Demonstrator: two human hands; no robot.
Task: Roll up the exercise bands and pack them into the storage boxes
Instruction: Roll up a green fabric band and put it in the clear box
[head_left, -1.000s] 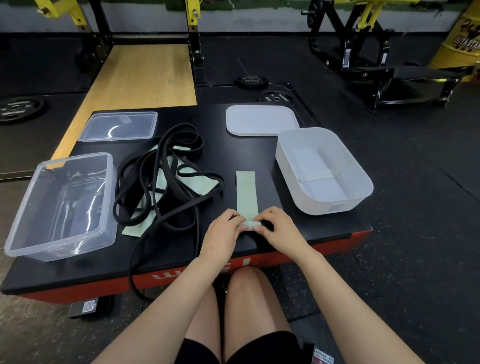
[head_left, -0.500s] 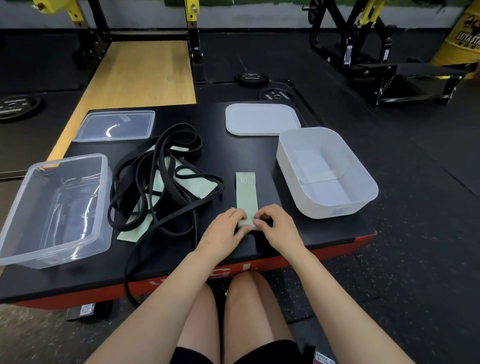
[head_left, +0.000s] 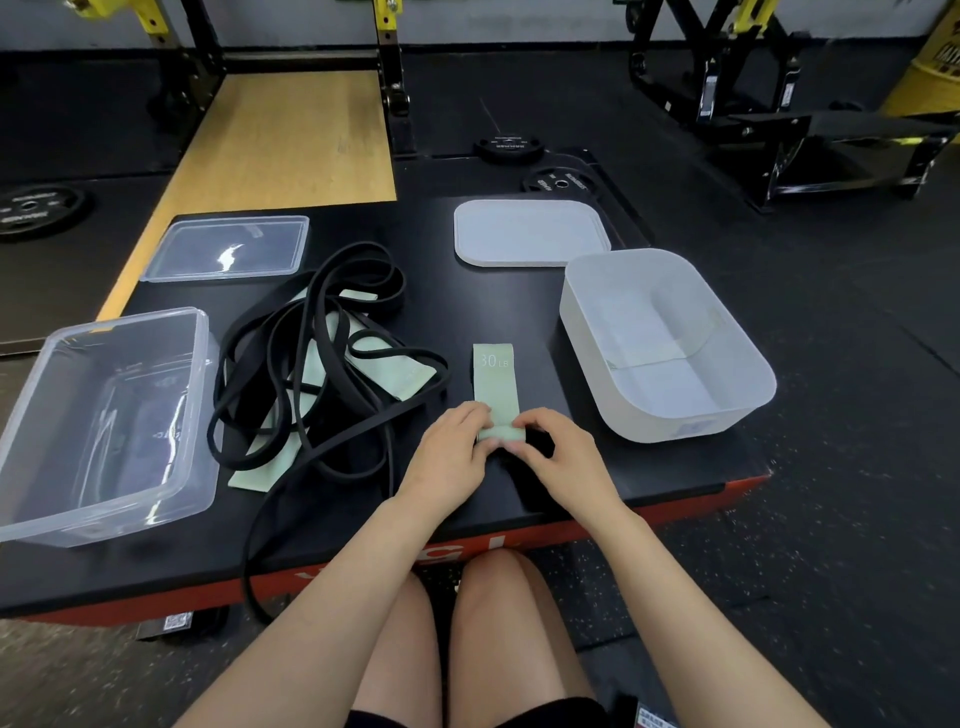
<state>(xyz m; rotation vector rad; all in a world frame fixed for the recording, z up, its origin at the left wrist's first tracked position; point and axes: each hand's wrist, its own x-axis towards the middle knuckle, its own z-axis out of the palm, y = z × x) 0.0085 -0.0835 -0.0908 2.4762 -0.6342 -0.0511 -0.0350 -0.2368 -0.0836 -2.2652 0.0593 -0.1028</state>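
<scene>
Hands rolling a pale green band on the bench.

Pale green fabric band, printed "30 LB" at its far end, lies flat on the black bench beside the white storage box, its near end curled into a small roll. Left hand and right hand pinch that roll from either side, knuckles up, forearms converging.

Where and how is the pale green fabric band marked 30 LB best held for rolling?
At its near rolled end, from the near side: the pale green fabric band lies flat, running straight away, so the left hand and right hand pinch the roll's two edges.
</scene>
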